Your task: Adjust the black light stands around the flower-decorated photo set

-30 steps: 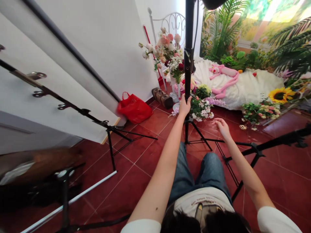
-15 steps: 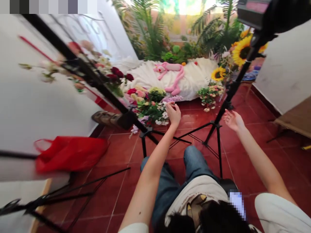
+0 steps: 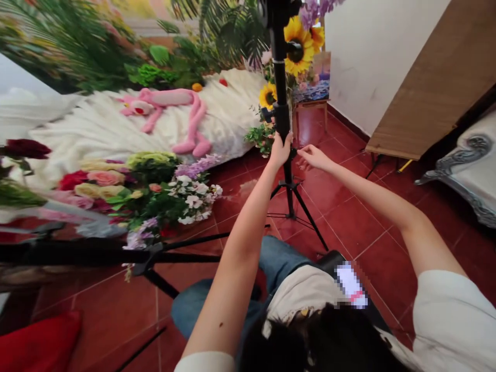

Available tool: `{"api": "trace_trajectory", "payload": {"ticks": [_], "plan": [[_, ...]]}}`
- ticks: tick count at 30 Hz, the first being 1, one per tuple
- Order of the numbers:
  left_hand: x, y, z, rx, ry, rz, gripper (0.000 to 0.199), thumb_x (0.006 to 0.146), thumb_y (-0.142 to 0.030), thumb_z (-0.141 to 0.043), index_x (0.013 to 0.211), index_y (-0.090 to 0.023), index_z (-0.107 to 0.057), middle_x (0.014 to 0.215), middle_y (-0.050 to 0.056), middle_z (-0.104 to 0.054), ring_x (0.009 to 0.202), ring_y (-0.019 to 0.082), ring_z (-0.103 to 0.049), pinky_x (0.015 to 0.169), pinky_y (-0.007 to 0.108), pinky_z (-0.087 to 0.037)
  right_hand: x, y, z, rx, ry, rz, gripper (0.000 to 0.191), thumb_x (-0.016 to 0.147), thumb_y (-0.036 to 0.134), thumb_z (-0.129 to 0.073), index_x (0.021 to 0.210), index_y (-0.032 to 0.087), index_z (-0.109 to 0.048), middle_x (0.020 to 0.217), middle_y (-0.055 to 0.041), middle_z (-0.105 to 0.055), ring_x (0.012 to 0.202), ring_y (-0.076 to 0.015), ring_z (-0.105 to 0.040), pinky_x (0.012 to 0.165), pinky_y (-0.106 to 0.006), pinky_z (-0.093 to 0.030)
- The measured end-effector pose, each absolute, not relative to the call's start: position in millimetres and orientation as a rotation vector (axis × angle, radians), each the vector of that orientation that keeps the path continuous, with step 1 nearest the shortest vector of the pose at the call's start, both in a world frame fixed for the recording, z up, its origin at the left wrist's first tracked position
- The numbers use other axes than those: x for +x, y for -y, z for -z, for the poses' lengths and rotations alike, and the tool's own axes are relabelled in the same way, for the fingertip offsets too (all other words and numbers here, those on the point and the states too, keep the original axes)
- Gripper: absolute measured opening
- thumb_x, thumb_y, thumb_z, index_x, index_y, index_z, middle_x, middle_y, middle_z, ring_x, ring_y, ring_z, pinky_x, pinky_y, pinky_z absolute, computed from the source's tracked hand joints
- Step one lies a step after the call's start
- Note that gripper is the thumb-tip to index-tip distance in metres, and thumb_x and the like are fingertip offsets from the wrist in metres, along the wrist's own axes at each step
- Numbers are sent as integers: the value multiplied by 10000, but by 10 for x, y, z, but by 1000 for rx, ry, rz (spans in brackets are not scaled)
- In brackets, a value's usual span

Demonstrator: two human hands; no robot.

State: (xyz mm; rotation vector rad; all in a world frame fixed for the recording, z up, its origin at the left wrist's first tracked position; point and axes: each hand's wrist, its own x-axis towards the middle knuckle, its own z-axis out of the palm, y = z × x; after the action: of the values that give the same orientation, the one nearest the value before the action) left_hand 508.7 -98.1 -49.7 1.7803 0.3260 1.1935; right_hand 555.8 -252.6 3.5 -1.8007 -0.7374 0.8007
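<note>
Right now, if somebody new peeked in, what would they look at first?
Probably the pink plush toy, sprawled on the rumpled white cloth toward the upper left. Next might be the yellow sunflowers, near the top, showing behind and beside the black stand. Then come the person's hands near the middle: the left hand holds the stand, with the right hand close beside it.
</note>
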Motion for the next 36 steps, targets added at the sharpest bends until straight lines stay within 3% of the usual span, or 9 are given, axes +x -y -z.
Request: {"api": "trace_trajectory", "payload": {"ticks": [4,8,11,16,20,24,30,36], "plan": [[5080,926,522,1765,-291,-1082,612,815,-763,-497,1117,-239,-587,908,57,-648,1051,219,-671,1054,456,-509,5565,2417,5,-1895,920,-665,289,922,410,-670,833,215,-477,614,17,-593,532,-142,-591,563,-287,-519],[5077,951,522,1761,-332,-1138,628,809,-784,-472,1122,-249,-575,906,54,-639,1034,205,-669,1051,438,-513,5512,2373,17,-1961,1043,-446,363,887,438,-700,714,222,-465,645,3,-547,746,-197,-630,786,-352,-513],[5088,942,530,1733,-305,-1092,588,818,-743,-521,1134,-248,-566,908,46,-637,1039,204,-665,1075,445,-491,5505,2395,-13,-2019,1131,-299,347,887,394,-690,688,224,-461,685,-11,-541,864,-229,-616,867,-365,-467],[5120,855,551,1753,-284,-994,544,852,-681,-540,1172,-241,-553,957,60,-643,1072,208,-649,1089,437,-467,5556,2401,-139,-2113,1323,-252,297,807,300,-728,657,201,-492,671,-13,-536,812,-204,-581,833,-316,-417],[5102,854,501,1825,-276,-961,577,868,-697,-488,1192,-223,-550,1022,83,-662,1105,210,-637,1092,410,-454,5546,2379,-188,-2233,1426,-147,186,836,314,-645,736,176,-571,726,-27,-609,729,-171,-552,708,-271,-376],[5048,890,424,1869,-282,-943,570,884,-686,-474,1184,-209,-558,1035,92,-669,1130,213,-626,1100,395,-436,5523,2403,-169,-2266,1500,-74,193,875,342,-593,825,159,-630,779,-41,-665,687,-158,-547,626,-262,-313],[5005,863,370,1908,-301,-840,489,915,-619,-501,1127,-181,-558,943,70,-654,992,193,-652,1016,388,-484,5528,2406,-186,-2335,1629,48,221,911,353,-573,947,160,-677,874,-64,-714,752,-190,-605,626,-272,-308],[4962,888,299,1942,-387,-811,414,941,-532,-538,1145,-172,-560,962,73,-673,966,183,-655,981,356,-500,5530,2426,-201,-2228,2121,301,226,933,130,-475,963,149,-699,983,-129,-718,859,-219,-631,684,-310,-343]]}}
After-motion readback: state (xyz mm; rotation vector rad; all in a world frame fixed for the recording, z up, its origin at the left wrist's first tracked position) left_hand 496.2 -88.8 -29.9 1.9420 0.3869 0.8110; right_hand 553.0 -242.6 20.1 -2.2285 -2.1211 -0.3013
